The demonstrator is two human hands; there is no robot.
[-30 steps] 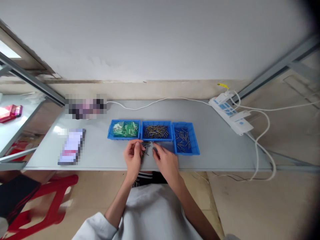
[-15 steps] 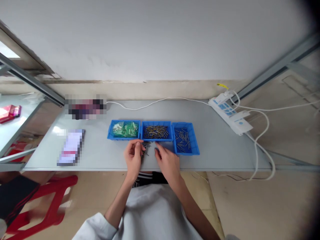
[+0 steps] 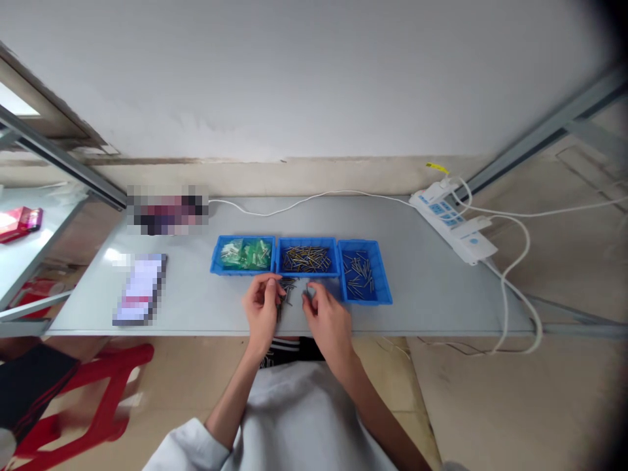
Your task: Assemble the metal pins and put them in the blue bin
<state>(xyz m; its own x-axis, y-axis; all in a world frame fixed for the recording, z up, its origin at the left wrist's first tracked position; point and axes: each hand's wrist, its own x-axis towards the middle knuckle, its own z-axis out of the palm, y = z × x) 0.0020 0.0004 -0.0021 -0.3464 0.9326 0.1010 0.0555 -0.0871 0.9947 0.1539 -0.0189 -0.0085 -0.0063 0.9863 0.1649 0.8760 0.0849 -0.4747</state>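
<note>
Three blue bins stand side by side before me. The left bin (image 3: 213, 269) holds green and white small pieces, the middle bin (image 3: 308, 274) a heap of thin brass- and silver-coloured metal pins, the right bin (image 3: 384, 294) several silver-coloured pins. Close to the front of the middle bin lies a loose pile of metal pins (image 3: 288, 292). My left hand (image 3: 261, 302) is closed in a pinch at its left side; what its fingers hold is hidden. My right hand (image 3: 328, 316), right of the pile, pinches a thin metal pin (image 3: 307, 288) between thumb and forefinger.
A blurred-out phone-like object (image 3: 140, 288) lies at the left, with another blurred item (image 3: 169, 214) behind it. A white power strip (image 3: 454, 222) with looping cables is on the right. A white cable (image 3: 314, 199) runs along the back of the grey table (image 3: 432, 307).
The fingers of my right hand have curled from reaching at the table into a pinch, with a thin metal pin now showing in them. My left hand has stayed in place.
</note>
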